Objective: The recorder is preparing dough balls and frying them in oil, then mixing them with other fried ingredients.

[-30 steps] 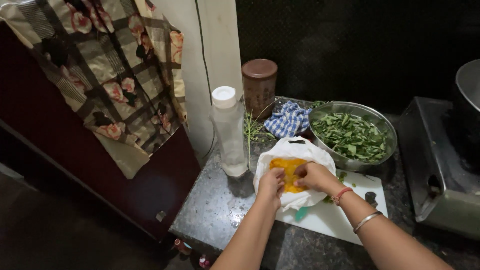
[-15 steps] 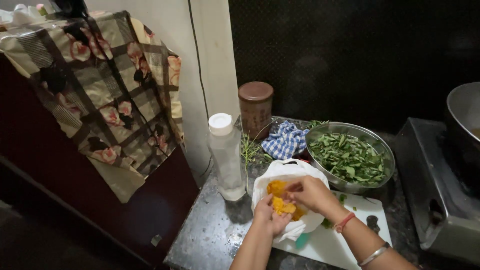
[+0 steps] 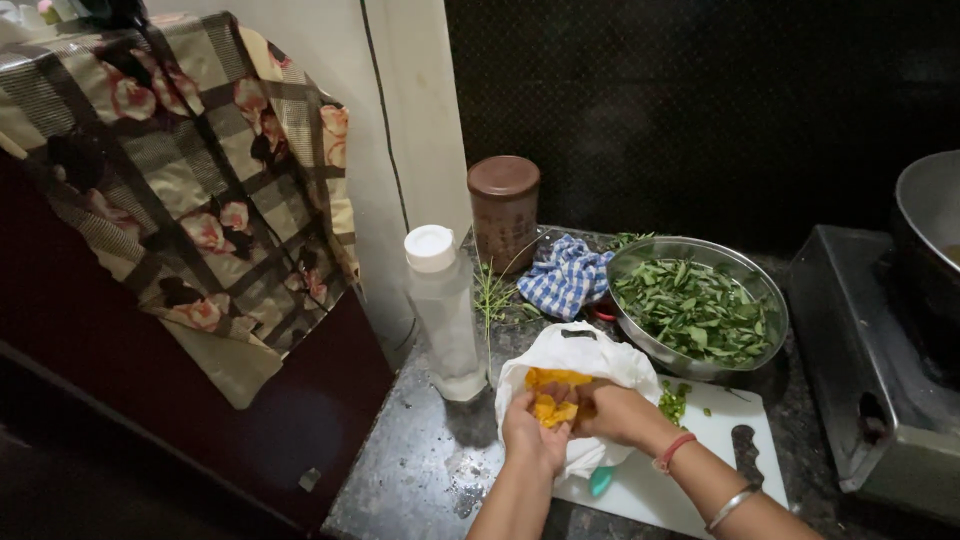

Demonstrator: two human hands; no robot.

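A floral checked cloth (image 3: 190,190) hangs over a dark cabinet (image 3: 150,400) at the left of a dim kitchen, beside a pale wall (image 3: 410,130). At the far right stands a steel gas stove (image 3: 870,370) with a large pot (image 3: 930,230) on it. Between them runs a dark speckled stone counter (image 3: 420,470).

On the counter a steel bowl (image 3: 700,310) holds green leaves (image 3: 695,315). Just left of it lies a crumpled blue-and-white checked cloth (image 3: 565,275), and behind that stands a brown lidded jar (image 3: 504,210). A clear plastic bottle (image 3: 445,315) with a white cap stands near the counter's left edge, a few green sprigs (image 3: 490,295) beside it.

A white cutting board (image 3: 700,470) lies at the front, with a few chopped green bits (image 3: 675,400) on it. A white plastic bag (image 3: 580,370) sits on the board's left end, its mouth open.

The person's left hand (image 3: 530,435) grips the bag's near edge, with yellow pieces (image 3: 552,395) against its fingers. The right hand (image 3: 615,412), a red band and a metal bangle on its wrist, is closed over the yellow pieces at the bag's mouth.
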